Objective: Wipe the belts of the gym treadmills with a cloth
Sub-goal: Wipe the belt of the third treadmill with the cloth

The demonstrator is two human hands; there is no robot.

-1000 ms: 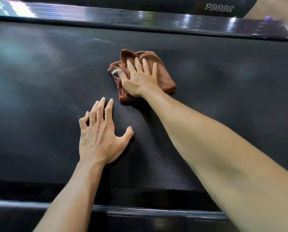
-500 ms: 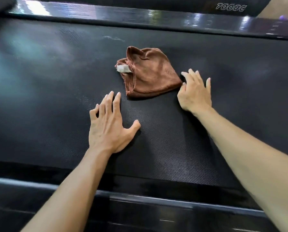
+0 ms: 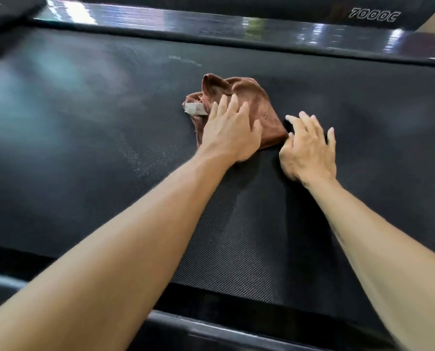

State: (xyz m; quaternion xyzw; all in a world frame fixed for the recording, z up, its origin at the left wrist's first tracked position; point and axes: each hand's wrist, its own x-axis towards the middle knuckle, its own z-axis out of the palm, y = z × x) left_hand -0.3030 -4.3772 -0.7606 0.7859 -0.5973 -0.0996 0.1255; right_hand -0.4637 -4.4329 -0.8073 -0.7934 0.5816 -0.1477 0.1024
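Observation:
A crumpled brown cloth [image 3: 246, 97] with a pale label lies on the black textured treadmill belt [image 3: 84, 153], a little past its middle. My left hand [image 3: 230, 131] lies flat on the cloth's near part, fingers straight and pointing away from me. My right hand [image 3: 308, 150] rests on the belt just to the right of the cloth, fingers spread and lightly bent, its fingertips by the cloth's right edge. Pale smears mark the belt beyond and left of the cloth.
A glossy side rail [image 3: 211, 24] runs along the far edge of the belt, with "7000C" lettering [image 3: 374, 14] on the dark cover behind it. The near side rail [image 3: 211, 333] crosses the bottom. A dark part [image 3: 6, 16] juts in at the top left.
My right hand left the cloth and settled on the belt to its right. My left hand then moved from the bare belt up onto the cloth. The cloth stayed in place.

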